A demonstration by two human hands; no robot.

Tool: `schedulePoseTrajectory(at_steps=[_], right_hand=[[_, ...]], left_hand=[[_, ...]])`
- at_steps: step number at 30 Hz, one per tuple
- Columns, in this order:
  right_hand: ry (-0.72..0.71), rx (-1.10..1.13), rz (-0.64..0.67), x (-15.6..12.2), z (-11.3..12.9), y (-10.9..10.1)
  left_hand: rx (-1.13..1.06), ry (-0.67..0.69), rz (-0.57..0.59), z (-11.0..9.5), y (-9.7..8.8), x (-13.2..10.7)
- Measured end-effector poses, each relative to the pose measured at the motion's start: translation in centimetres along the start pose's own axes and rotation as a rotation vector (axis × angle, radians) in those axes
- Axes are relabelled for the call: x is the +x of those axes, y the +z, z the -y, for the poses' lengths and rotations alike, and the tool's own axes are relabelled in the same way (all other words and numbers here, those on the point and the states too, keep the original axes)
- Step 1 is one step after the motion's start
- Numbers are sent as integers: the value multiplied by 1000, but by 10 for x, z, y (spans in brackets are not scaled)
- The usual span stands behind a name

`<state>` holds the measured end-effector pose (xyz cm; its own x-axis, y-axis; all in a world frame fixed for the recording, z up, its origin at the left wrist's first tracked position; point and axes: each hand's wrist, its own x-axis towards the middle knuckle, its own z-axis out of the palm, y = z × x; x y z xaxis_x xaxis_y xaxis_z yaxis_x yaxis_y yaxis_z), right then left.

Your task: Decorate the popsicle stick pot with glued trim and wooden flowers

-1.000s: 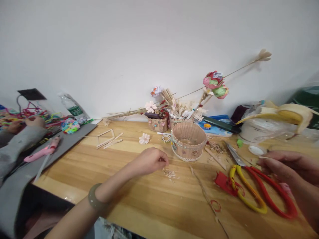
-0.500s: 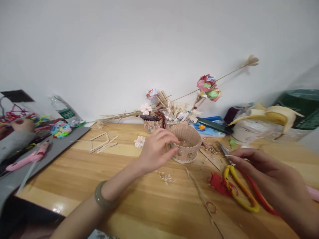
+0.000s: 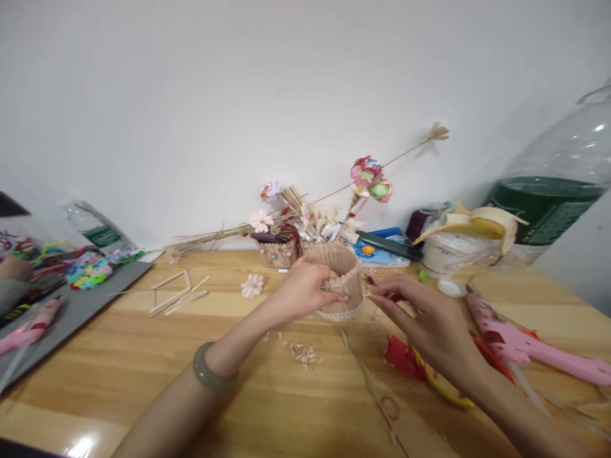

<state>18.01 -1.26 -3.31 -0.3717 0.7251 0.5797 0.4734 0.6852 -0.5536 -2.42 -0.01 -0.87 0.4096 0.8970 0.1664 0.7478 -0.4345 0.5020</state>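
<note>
My left hand [image 3: 303, 289] grips the near left rim of a round basket [image 3: 351, 289] with ribbed wooden sides and white lace trim at its foot. Close to the basket's right side, my right hand [image 3: 422, 315] is closed in a pinch; a tiny pale bit shows at the fingertips, too small to name. Under the right hand and wrist lie scissors [image 3: 449, 388] with yellow and red handles, partly hidden. A crumpled red piece [image 3: 405, 357] is beside them. In front of the basket are wood shavings [image 3: 304, 353] and a thin twig-like stem [image 3: 370, 375].
A pink glue gun [image 3: 529, 350] lies at right, near a large bottle [image 3: 548, 203] and a banana peel [image 3: 487, 222]. Behind the basket stands a small pot [image 3: 277, 253] with paper flowers. Wooden sticks [image 3: 172, 296] lie left. A person's sleeve [image 3: 14, 289] shows at far left.
My left hand has closed on the basket's rim. My right hand has moved left, away from the scissors, up to the basket's side. The view has turned right, bringing the nearby glue gun in.
</note>
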Motion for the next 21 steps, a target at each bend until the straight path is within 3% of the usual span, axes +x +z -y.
schedulePoseTrajectory(at_steps=[5,8,21], right_hand=[[-90,-24,-51,9,3,3],[-136,-24,-62,14,11,2],[-349,-17,-60,24,30,-4]], left_hand=[[-679,-198,14,0,0,-7],[-883,-236,17,-7,-1,-12],[-834,-150,20,-8,-12,-23]])
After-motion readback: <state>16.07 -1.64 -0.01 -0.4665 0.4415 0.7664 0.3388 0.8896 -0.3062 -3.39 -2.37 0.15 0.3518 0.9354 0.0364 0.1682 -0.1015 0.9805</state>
